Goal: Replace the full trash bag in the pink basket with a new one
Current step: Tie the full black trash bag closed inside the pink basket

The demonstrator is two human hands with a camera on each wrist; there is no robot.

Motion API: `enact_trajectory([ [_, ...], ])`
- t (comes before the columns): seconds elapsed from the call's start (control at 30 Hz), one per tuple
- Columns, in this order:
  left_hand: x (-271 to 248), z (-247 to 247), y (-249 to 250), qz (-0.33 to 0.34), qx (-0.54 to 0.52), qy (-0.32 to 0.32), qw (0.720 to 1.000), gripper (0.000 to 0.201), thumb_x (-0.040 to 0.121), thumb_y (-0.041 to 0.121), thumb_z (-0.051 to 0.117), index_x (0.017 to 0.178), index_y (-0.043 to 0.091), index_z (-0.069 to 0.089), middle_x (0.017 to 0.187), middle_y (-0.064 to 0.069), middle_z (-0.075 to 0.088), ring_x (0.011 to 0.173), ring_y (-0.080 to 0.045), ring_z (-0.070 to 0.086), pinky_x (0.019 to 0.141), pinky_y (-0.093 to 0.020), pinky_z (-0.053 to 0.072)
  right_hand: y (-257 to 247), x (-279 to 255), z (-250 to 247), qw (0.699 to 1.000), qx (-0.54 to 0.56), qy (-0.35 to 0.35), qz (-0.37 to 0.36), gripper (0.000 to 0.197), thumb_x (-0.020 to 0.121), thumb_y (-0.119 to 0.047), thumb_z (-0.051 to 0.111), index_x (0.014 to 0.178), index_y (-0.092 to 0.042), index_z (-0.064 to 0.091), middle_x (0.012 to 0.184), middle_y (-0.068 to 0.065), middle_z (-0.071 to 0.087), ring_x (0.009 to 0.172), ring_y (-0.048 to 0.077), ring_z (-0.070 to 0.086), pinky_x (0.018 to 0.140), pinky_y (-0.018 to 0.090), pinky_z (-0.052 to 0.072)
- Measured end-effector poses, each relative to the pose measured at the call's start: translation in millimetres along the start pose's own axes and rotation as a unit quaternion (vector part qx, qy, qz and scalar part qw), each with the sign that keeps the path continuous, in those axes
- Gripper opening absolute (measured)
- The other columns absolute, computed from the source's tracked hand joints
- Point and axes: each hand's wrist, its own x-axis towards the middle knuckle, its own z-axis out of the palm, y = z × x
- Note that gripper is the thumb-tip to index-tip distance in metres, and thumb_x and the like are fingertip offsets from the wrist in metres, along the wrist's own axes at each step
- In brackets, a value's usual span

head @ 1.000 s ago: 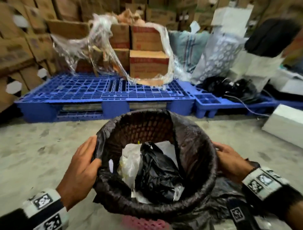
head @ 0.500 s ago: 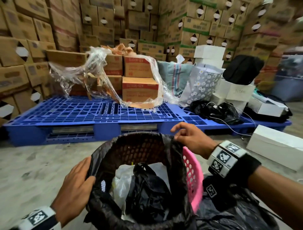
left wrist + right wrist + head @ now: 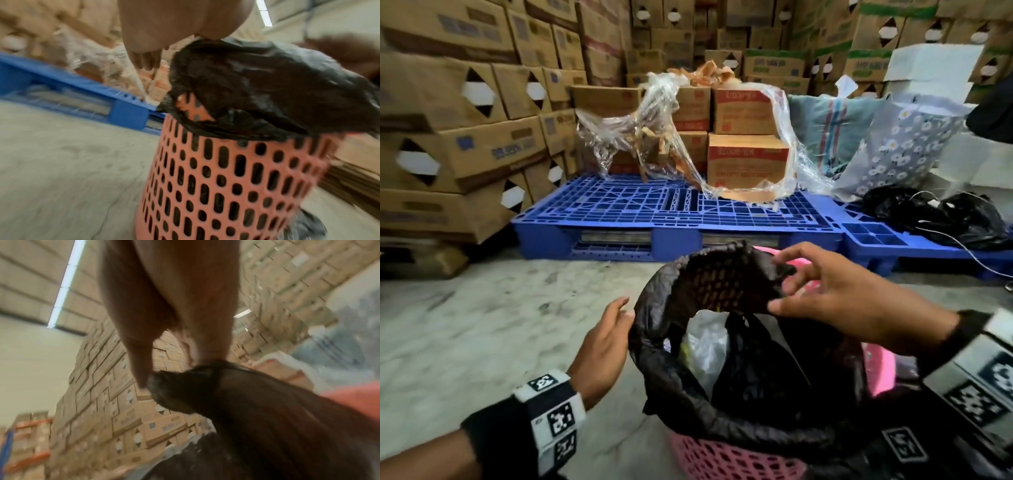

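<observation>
From the head view I judge we are in the first step, peeling the full black trash bag (image 3: 722,287) off the rim of the pink basket (image 3: 726,459), which stands on the concrete floor (image 3: 482,325) near me, in front of the blue pallet (image 3: 654,209). My right hand (image 3: 859,294) pinches the far-right edge of the bag between thumb and fingers (image 3: 787,253) and has it lifted clear, so bare pink rim shows on the right. My left hand (image 3: 602,346) lies flat against the bag's left side with straight fingers, holding nothing. The near and left rim is wrapped in black plastic. White and black rubbish fills the bag.

The left wrist view shows the basket's slotted wall (image 3: 226,178) and the bag's cuff folded down over its top. The left fingers (image 3: 144,60) hang straight beside it.

In the right wrist view, blurred, thumb and fingertip close on a peak of black plastic (image 3: 185,386).

Next, I think, the left hand must grasp the cuff on its side and lift it free, then both gather the mouth. The plastic looks thin; pulling hard could tear it.
</observation>
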Motion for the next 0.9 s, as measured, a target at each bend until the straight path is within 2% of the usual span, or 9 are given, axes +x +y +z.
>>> enact_trajectory([
  [0.1, 11.6, 1.8, -14.7, -0.104, -0.045, -0.049, 0.992, 0.037, 0.092, 0.034, 0.039, 0.118, 0.013, 0.055, 0.113, -0.011, 0.066, 0.102, -0.028, 0.061, 0.099, -0.045, 0.045, 10.3, 1.8, -10.7, 0.98, -0.187, 0.054, 0.029, 0.063, 0.072, -0.022, 0.077, 0.123, -0.028, 0.041, 0.081, -0.007, 0.055, 0.067, 0.011, 0.056, 0.066, 0.026, 0.048],
  [0.2, 9.5, 9.3, -19.7, -0.151, -0.085, -0.118, 0.978, 0.027, 0.094, 0.023, 0.043, 0.115, 0.014, 0.057, 0.107, -0.017, 0.07, 0.094, -0.034, 0.067, 0.086, -0.045, 0.052, 15.1, 2.5, -18.0, 0.966, -0.252, 0.045, 0.049, 0.067, 0.074, -0.022, 0.075, 0.129, -0.028, 0.038, 0.083, -0.004, 0.059, 0.078, 0.018, 0.06, 0.071, 0.033, 0.051],
  [0.3, 7.0, 6.6, -18.9, -0.144, -0.1, -0.128, 0.976, 0.029, 0.089, 0.006, 0.047, 0.117, 0.012, 0.053, 0.105, -0.02, 0.071, 0.083, -0.03, 0.067, 0.076, -0.039, 0.052, 17.0, 5.8, -17.5, 0.977, -0.211, 0.028, 0.019, 0.055, 0.075, -0.017, 0.074, 0.121, -0.027, 0.046, 0.064, -0.007, 0.061, 0.056, 0.005, 0.053, 0.049, 0.013, 0.042],
  [0.37, 8.5, 1.2, -18.7, -0.143, -0.116, -0.104, 0.977, 0.035, 0.085, -0.006, 0.046, 0.117, 0.008, 0.051, 0.091, -0.021, 0.069, 0.067, -0.023, 0.063, 0.069, -0.035, 0.052, 13.9, 8.3, -16.9, 0.99, -0.139, 0.027, -0.005, 0.044, 0.078, -0.012, 0.071, 0.114, -0.027, 0.051, 0.055, -0.006, 0.063, 0.042, 0.004, 0.045, 0.04, 0.012, 0.035],
  [0.53, 7.6, -27.7, 1.6, -0.127, -0.163, -0.012, 0.978, 0.028, 0.086, -0.002, 0.044, 0.113, -0.004, 0.052, 0.071, -0.014, 0.057, 0.046, -0.018, 0.055, 0.056, -0.031, 0.05, 1.9, 10.5, -14.3, 0.996, 0.025, 0.066, -0.056, 0.035, 0.079, -0.006, 0.069, 0.106, -0.026, 0.06, 0.062, -0.003, 0.061, 0.047, 0.003, 0.052, 0.045, 0.014, 0.041],
  [0.63, 14.5, -55.8, 41.7, -0.056, -0.153, 0.056, 0.985, 0.028, 0.085, -0.004, 0.043, 0.11, 0.001, 0.054, 0.062, -0.011, 0.054, 0.051, -0.023, 0.052, 0.055, -0.031, 0.046, -4.0, 11.5, -18.4, 0.985, 0.119, 0.089, -0.084, 0.036, 0.081, -0.003, 0.066, 0.105, -0.03, 0.063, 0.068, -0.002, 0.067, 0.067, 0.015, 0.063, 0.063, 0.024, 0.047],
  [0.73, 17.2, -65.1, 100.3, 0.058, -0.128, 0.058, 0.988, 0.025, 0.086, -0.001, 0.046, 0.109, 0.006, 0.054, 0.063, -0.009, 0.058, 0.054, -0.023, 0.052, 0.061, -0.038, 0.043, -9.2, 15.8, -19.4, 0.976, 0.164, 0.085, -0.111, 0.035, 0.083, -0.001, 0.063, 0.103, -0.029, 0.067, 0.068, -0.001, 0.07, 0.074, 0.013, 0.07, 0.06, 0.011, 0.049],
  [0.8, 14.9, -61.5, 141.6, 0.126, -0.115, 0.024, 0.985, 0.023, 0.087, 0.0, 0.047, 0.107, 0.008, 0.055, 0.061, -0.006, 0.06, 0.049, -0.019, 0.053, 0.06, -0.038, 0.045, -14.4, 18.9, -17.1, 0.975, 0.158, 0.088, -0.125, 0.033, 0.084, -0.001, 0.062, 0.103, -0.027, 0.068, 0.08, 0.005, 0.072, 0.082, 0.014, 0.069, 0.063, 0.008, 0.05],
  [0.9, 4.0, -45.0, 192.3, 0.199, -0.065, -0.093, 0.973, 0.021, 0.086, -0.003, 0.052, 0.104, 0.005, 0.056, 0.064, -0.008, 0.067, 0.053, -0.02, 0.059, 0.057, -0.03, 0.053, -23.5, 24.5, -11.0, 0.976, 0.124, 0.073, -0.164, 0.041, 0.082, -0.002, 0.065, 0.109, -0.033, 0.065, 0.094, 0.011, 0.071, 0.094, 0.024, 0.066, 0.083, 0.023, 0.049],
])
